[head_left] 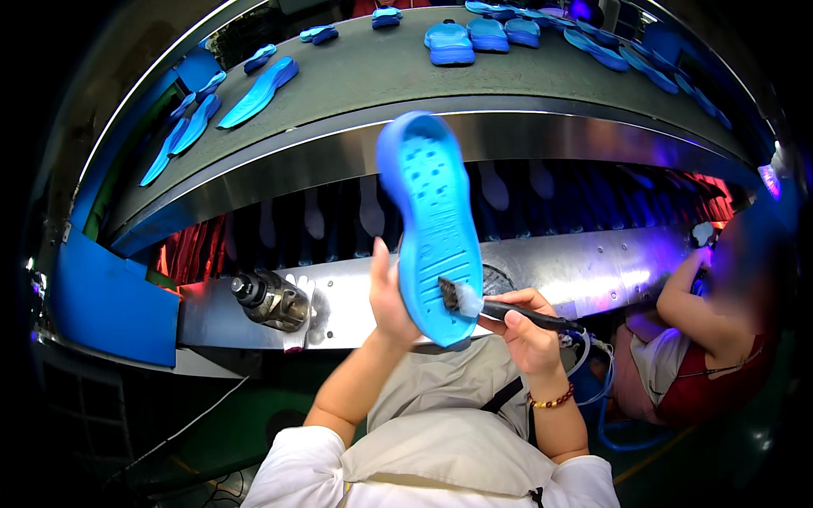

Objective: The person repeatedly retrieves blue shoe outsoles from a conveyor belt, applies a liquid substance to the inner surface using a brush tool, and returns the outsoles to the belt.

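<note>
Two hands busy, left hand (388, 298) gripping blue sole (432, 224) upright, right hand (527, 326) clamped on brush (474, 303) touching it

Blue soles, steel, red glow.

I note the held shoe sole (434, 224) bright blue, dotted with darker blue pits and fine ribbing. Brush (461, 298): dark bristles smeared white, black handle. Conveyor belt (364, 76) grey-green, carrying blue soles (449, 42). Housing (584, 267) bare silver; red light behind it. My bracelet (550, 400) dark red beads; apron (440, 444) beige.
</note>
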`<state>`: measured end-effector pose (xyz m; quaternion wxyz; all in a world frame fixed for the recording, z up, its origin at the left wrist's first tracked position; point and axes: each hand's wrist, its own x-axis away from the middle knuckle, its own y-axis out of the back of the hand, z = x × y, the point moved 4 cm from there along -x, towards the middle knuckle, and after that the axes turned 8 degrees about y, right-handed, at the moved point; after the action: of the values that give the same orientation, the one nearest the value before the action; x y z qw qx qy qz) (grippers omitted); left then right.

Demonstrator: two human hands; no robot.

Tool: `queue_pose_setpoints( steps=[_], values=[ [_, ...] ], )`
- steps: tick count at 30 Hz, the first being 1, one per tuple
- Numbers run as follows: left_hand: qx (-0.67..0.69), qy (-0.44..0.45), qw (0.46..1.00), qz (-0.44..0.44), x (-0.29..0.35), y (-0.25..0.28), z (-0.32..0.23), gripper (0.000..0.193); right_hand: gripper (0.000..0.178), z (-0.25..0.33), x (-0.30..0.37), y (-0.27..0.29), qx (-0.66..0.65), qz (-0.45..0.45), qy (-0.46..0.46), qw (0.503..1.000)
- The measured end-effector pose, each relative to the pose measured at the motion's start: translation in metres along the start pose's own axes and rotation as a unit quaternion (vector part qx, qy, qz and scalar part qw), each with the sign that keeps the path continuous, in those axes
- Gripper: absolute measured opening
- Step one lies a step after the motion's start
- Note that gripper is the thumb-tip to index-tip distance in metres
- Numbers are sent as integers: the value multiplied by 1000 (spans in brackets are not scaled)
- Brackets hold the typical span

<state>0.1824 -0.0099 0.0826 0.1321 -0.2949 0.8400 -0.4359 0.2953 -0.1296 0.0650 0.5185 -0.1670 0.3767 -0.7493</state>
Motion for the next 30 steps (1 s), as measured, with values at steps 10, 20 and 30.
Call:
queue_pose_setpoints(
  steps=[10, 20, 30],
  values=[
    [90, 49, 995, -2, -7, 18, 25, 64, 20, 21, -3, -12, 319, 127, 87, 935],
    [92, 73, 993, 30, -17, 6, 8, 46, 20, 47, -13, -36, 460, 343, 165, 802],
    [79, 262, 961, 22, -20, 9, 6, 46, 22, 53, 3, -48, 447, 436, 121, 772]
  ],
)
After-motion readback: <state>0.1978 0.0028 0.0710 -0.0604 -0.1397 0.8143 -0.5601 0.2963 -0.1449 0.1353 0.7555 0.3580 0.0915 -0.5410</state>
